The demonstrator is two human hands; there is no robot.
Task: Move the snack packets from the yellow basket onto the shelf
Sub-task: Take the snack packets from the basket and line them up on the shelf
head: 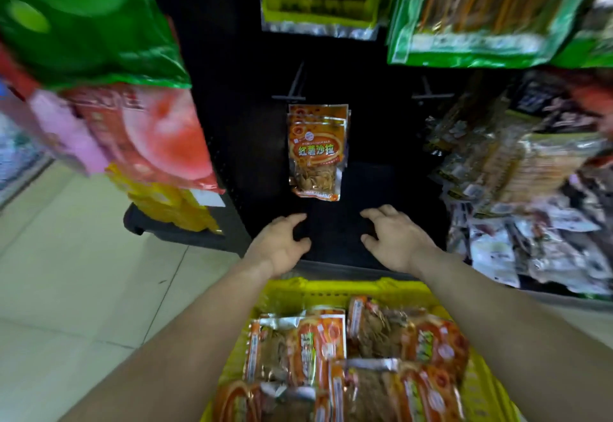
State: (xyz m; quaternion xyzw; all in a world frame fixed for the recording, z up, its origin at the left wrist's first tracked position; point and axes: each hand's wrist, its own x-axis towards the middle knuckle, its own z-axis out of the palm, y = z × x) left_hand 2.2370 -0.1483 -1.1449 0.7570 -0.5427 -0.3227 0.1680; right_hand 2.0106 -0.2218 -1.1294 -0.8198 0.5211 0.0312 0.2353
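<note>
1. Both hands were empty. The left hand [282, 242] and the right hand [394, 239] hovered apart from each other, fingers loosely curled, pinching nothing, just past the far rim of the yellow basket [331, 289].
2. A small stack of orange packets [316, 149] hung on a peg against the black back of the shelf [232, 106], dead centre and a bit beyond the hands, so some of the job looked done.
3. Plenty was left though: the snack packets [298, 348] in the basket lay flat in overlapping rows near the person, at least five or six showing, and I couldn't tell if more sat underneath.
4. To the right of the hung stack there was a bare hook [429, 91] with nothing on it; my guess is that's a free spot, but the task doesn't say.
5. My read – early-to-middle of the task, hands between grabs, next packet not yet picked.
6. Other stuff around: green bags [481, 13] hanging up top and a messy pile of pale packs [530, 222] on the right, all blurry.
</note>
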